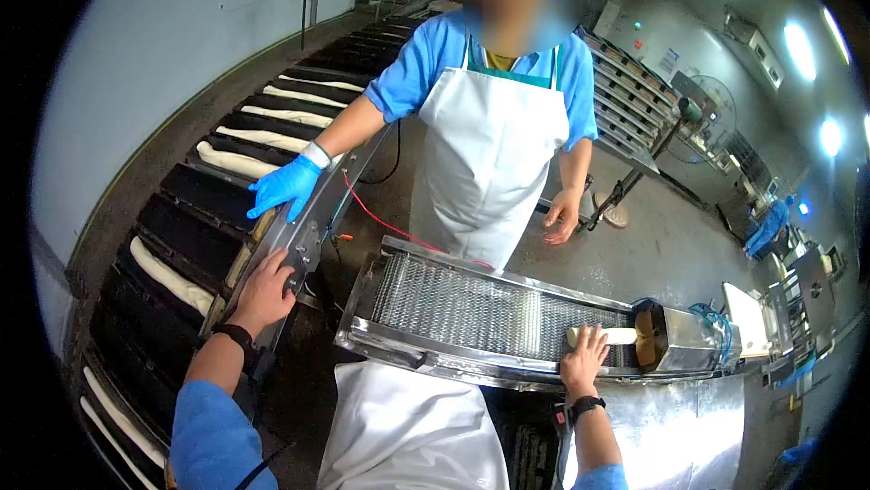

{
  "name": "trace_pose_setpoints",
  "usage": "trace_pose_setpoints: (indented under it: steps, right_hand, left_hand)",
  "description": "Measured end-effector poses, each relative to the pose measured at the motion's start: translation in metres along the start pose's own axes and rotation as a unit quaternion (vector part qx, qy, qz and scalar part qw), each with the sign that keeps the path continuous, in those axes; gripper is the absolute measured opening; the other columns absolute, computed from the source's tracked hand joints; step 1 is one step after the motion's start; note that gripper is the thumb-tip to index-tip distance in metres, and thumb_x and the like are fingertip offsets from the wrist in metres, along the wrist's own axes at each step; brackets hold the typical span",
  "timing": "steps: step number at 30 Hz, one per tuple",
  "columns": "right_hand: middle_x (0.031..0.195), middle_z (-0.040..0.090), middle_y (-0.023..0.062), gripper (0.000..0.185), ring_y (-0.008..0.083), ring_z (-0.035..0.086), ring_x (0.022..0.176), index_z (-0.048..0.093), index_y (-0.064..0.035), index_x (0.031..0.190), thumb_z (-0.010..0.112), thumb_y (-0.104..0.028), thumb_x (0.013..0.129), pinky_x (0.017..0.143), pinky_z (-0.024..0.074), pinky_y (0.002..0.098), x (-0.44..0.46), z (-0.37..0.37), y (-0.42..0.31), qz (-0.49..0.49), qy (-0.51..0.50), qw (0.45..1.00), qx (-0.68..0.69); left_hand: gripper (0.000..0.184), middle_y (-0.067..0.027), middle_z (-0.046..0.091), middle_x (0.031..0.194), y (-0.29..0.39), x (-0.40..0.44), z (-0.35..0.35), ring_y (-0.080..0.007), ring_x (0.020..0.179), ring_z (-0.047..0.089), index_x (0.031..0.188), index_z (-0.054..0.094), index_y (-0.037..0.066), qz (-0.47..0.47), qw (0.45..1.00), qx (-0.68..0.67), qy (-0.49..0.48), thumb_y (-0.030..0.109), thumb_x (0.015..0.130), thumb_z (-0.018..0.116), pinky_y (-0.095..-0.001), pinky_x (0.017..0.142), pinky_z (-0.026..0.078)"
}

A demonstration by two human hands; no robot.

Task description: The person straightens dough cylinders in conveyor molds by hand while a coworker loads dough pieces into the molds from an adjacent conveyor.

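1. The right grip (584,359) lies over the left end of a dough roll (620,336), its fingers bent onto the top; I cannot tell whether they close around it or only press on it.
2. The roll lies on the steel mesh belt (462,304), near its right end and lengthwise along it. Its other end reaches a brown flap (646,341) at the mouth of a metal box (700,341); whether the two touch is unclear.
3. The left grip (265,291) is well apart from the roll, resting on the metal rail (288,238) beside the trays (186,234). Its fingers are partly bent and no dough shows in it; I cannot tell how tightly it holds the rail.
4. The dark trays run in a line along the left, several carrying long dough strips (170,276), one of them close to the left grip.
5. Across the belt stands a co-worker (494,145) in a white apron. Their blue glove (288,186) is spread at the rail, just beyond the left grip; their bare hand (564,216) hangs above the floor.
6. A red cable (364,208) runs between rail and belt, in front of the co-worker.
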State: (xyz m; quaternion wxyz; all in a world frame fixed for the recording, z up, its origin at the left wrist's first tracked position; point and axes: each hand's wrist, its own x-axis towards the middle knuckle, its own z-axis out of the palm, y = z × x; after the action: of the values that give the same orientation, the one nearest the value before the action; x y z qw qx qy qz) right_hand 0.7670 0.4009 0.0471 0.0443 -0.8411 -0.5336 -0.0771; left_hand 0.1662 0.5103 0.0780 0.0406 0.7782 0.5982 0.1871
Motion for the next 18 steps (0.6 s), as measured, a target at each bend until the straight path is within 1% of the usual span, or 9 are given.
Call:
trace_pose_setpoints:
  steps: [3,4,5,8,11,12,13,16,18]
  right_hand:
    - [0.148,0.030,0.0156,0.071,0.0460,0.009,0.141,0.035,-0.0104,0.142,0.057,-0.012,0.074,0.114,0.0104,0.0603,0.007,-0.013,-0.019,-0.022,-0.053,0.998,0.016]
    - [0.138,0.041,0.0132,0.059,0.0425,0.018,0.140,0.046,-0.0097,0.129,0.060,-0.009,0.072,0.112,0.0143,0.0620,0.008,-0.006,-0.024,-0.050,0.012,0.998,0.036]
    - [0.126,0.049,0.0136,0.049,0.0360,0.032,0.133,0.051,-0.0079,0.119,0.062,-0.012,0.072,0.113,0.0174,0.0587,0.015,0.001,-0.033,-0.091,-0.007,0.996,-0.013]
    - [0.103,0.054,0.0147,0.037,0.0331,0.049,0.109,0.055,-0.0039,0.105,0.061,-0.011,0.069,0.104,0.0290,0.0487,0.009,-0.001,-0.062,-0.166,0.060,0.984,-0.028]
    - [0.105,0.056,0.0139,0.032,0.0330,0.051,0.107,0.054,-0.0050,0.104,0.062,-0.012,0.074,0.100,0.0332,0.0467,0.022,0.024,-0.056,-0.193,0.077,0.978,0.000]
    - [0.104,0.056,0.0131,0.030,0.0328,0.051,0.106,0.054,-0.0055,0.104,0.062,-0.012,0.075,0.098,0.0355,0.0468,0.022,0.017,-0.049,-0.211,0.052,0.975,-0.036]
    - [0.103,0.057,0.0123,0.029,0.0326,0.052,0.105,0.054,-0.0060,0.104,0.062,-0.011,0.076,0.095,0.0378,0.0469,0.022,0.002,-0.043,-0.226,0.033,0.971,-0.074]
    - [0.105,0.058,0.0114,0.032,0.0319,0.053,0.104,0.056,-0.0077,0.104,0.064,-0.007,0.073,0.085,0.0447,0.0471,0.015,-0.032,-0.036,-0.174,-0.003,0.979,-0.103]
    - [0.109,0.057,0.0122,0.036,0.0308,0.052,0.109,0.058,-0.0067,0.103,0.070,-0.010,0.069,0.087,0.0447,0.0471,0.009,-0.043,-0.044,-0.151,-0.030,0.981,-0.115]
  left_hand:
    - [0.036,-0.0179,0.041,0.141,0.006,0.001,-0.009,-0.0334,0.134,0.034,0.109,0.060,0.000,-0.018,0.999,-0.024,-0.014,0.011,0.075,0.059,-0.0423,0.109,0.034]
    - [0.037,-0.0193,0.042,0.140,0.012,0.003,-0.019,-0.0348,0.133,0.036,0.109,0.060,0.000,-0.010,1.000,0.005,-0.022,0.012,0.074,0.059,-0.0424,0.108,0.034]
    - [0.037,-0.0193,0.042,0.140,0.013,0.005,-0.017,-0.0348,0.133,0.036,0.109,0.060,0.000,-0.007,1.000,0.005,-0.011,0.012,0.074,0.059,-0.0424,0.108,0.034]
    - [0.039,-0.0205,0.040,0.141,0.013,0.001,-0.018,-0.0343,0.133,0.036,0.110,0.060,-0.001,-0.028,0.999,-0.020,-0.032,0.012,0.073,0.059,-0.0424,0.108,0.034]
    - [0.041,-0.0189,0.042,0.141,0.012,-0.004,-0.016,-0.0328,0.132,0.037,0.113,0.060,-0.001,-0.026,0.999,-0.036,-0.009,0.016,0.075,0.059,-0.0409,0.108,0.034]
    - [0.042,-0.0193,0.043,0.140,0.014,-0.002,-0.021,-0.0326,0.131,0.038,0.113,0.061,-0.001,-0.030,0.999,-0.021,-0.038,0.016,0.075,0.059,-0.0405,0.109,0.033]
    - [0.041,-0.0194,0.043,0.139,0.009,-0.004,-0.015,-0.0324,0.131,0.038,0.113,0.061,-0.001,-0.008,0.999,-0.031,0.003,0.016,0.075,0.060,-0.0408,0.109,0.033]
    - [0.042,-0.0209,0.044,0.137,0.000,-0.003,-0.003,-0.0332,0.130,0.039,0.113,0.060,-0.001,0.015,0.999,-0.009,0.039,0.015,0.074,0.059,-0.0410,0.110,0.032]
    - [0.041,-0.0204,0.044,0.137,-0.007,-0.001,0.006,-0.0330,0.130,0.039,0.112,0.061,-0.001,0.019,0.998,-0.019,0.050,0.015,0.075,0.059,-0.0402,0.110,0.032]
